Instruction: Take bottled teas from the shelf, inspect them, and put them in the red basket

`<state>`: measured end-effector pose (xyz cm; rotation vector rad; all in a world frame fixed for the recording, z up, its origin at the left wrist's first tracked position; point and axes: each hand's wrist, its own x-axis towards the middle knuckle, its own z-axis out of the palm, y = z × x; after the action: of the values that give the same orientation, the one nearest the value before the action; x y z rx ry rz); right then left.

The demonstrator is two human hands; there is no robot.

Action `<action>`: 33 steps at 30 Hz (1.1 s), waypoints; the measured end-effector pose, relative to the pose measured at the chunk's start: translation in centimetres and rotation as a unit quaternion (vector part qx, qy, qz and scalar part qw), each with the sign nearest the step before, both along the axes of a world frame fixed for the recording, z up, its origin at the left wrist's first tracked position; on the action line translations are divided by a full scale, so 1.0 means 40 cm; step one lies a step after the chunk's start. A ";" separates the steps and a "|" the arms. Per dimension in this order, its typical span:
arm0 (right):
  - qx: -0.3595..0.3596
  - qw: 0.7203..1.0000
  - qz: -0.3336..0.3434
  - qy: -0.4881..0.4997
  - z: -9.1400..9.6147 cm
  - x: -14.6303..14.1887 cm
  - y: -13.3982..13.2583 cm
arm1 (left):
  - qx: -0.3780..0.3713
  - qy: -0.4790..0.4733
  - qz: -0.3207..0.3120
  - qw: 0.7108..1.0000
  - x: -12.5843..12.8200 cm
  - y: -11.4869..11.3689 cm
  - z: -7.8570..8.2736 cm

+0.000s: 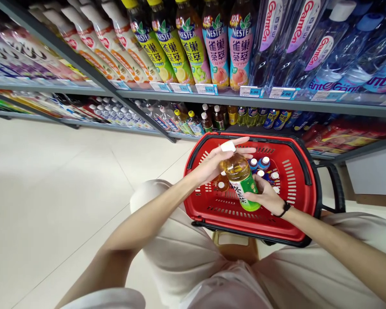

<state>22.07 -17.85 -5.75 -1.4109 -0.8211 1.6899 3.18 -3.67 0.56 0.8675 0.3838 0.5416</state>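
Over the basket I hold a tilted drink bottle [239,180] with amber liquid, a white cap and a green-and-white label. My left hand [212,163] is around its neck, just below the cap, with some fingers extended past it. Lower down, my right hand [267,196] grips the labelled part near the green base, thumb across the front. Beneath, the red shopping basket [206,211] contains several white-capped bottles [264,163], partly hidden by the held bottle and my hands.
Ahead, a grey store shelf [180,95] bears rows of drinks, including Nestea bottles [215,47] and clear water bottles [328,43]. Smaller bottles [218,116] stand on the lower shelf. The basket's black handle [336,189] projects right. My knees flank the basket above the tiled floor [67,189].
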 end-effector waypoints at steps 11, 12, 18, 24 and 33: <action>-0.076 0.939 0.075 0.325 0.056 0.011 0.010 | -0.010 -0.020 -0.001 1.000 -0.014 0.003 0.024; -0.075 0.942 0.073 0.320 0.056 0.012 0.012 | -0.006 -0.019 0.001 1.000 -0.015 0.003 0.023; -0.006 0.982 0.056 0.180 0.039 0.008 -0.002 | 0.014 -0.014 -0.010 1.000 -0.010 -0.001 0.025; 0.037 0.992 0.083 0.092 0.027 -0.003 -0.013 | 0.045 0.006 0.004 0.999 -0.015 -0.002 0.017; 0.063 0.994 0.036 -0.077 0.011 -0.005 -0.018 | 0.072 0.053 0.035 0.995 -0.016 0.011 0.003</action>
<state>21.86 -18.56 -5.32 -1.4528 -1.0582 1.5662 2.52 -3.24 0.69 1.0269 0.4781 0.5957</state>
